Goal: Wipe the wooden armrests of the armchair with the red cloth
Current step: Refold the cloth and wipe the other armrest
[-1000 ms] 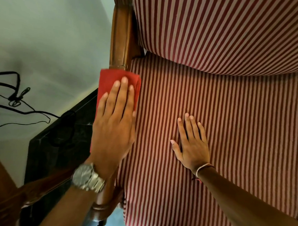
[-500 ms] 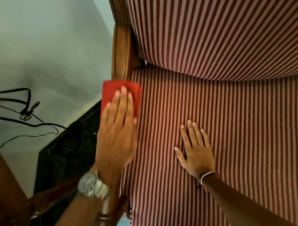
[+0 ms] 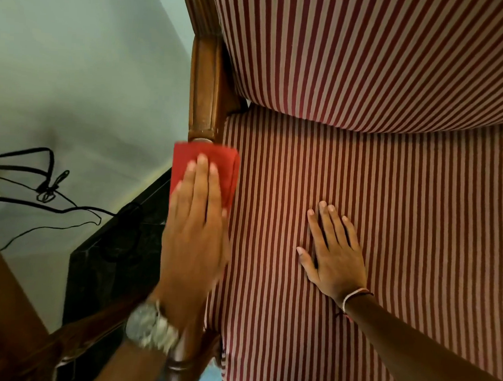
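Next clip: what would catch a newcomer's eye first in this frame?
The red cloth, pressed flat under the left hand on the wooden armrest at centre-left. Then the striped seat cushion filling the right, with the right hand spread flat on it.

Left hand (image 3: 195, 231) (blurred) and red cloth (image 3: 205, 171) apparently hide the armrest (image 3: 204, 93).

Both your hands lie flat, palms down.
Your left hand (image 3: 195, 225) – fingers together, watch on the wrist; your right hand (image 3: 332, 255) – fingers slightly spread.
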### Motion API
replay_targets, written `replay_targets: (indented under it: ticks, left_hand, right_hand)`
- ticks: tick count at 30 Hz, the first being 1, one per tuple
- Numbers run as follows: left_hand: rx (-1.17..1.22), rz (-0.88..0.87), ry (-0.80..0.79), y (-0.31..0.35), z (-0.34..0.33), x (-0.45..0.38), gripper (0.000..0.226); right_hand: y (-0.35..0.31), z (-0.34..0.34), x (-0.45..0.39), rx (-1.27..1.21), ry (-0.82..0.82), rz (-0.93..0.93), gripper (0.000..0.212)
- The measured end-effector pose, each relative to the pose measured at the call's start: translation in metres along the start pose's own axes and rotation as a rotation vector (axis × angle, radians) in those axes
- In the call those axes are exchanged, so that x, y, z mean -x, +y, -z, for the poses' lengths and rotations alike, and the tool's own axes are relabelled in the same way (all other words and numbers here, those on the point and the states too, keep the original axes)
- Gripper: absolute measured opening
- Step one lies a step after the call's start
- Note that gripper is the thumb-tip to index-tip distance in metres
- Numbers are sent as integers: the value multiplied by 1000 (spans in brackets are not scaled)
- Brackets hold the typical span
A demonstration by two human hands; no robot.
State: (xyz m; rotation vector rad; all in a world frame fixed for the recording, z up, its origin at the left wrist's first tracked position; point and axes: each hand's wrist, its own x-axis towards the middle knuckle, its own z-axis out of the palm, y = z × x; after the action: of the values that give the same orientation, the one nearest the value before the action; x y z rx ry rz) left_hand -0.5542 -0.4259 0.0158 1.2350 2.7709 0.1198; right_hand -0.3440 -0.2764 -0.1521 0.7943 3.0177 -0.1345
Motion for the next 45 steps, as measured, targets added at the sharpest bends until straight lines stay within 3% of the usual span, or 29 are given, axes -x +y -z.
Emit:
replay_targets:
  ticks: [4, 11, 18, 26, 33, 40, 45]
  left_hand:
    - [64, 42, 41, -1, 6, -57, 61]
    - [22, -10, -8, 3, -2, 28, 59]
    - [89, 19, 90, 0, 4, -54, 59]
    - [54, 40, -6, 3, -3, 46, 60]
    - [84, 57, 90, 1, 6, -62, 61]
    - [48, 4, -25, -1, -5, 79, 59]
    - [36, -31, 30, 0, 6, -26, 61]
  right_hand:
    - [-1, 1, 0, -6, 9, 5, 75]
    - [-1, 4, 1, 38, -25, 1, 75]
    - [0, 3, 1, 24, -10, 4, 74]
    - [-2, 3, 4, 25, -2, -6, 75]
    - [-3, 6, 3, 24, -11, 2, 75]
    - [-3, 5, 3, 32, 2, -4, 74]
    - [-2, 4, 2, 43, 25, -8, 74]
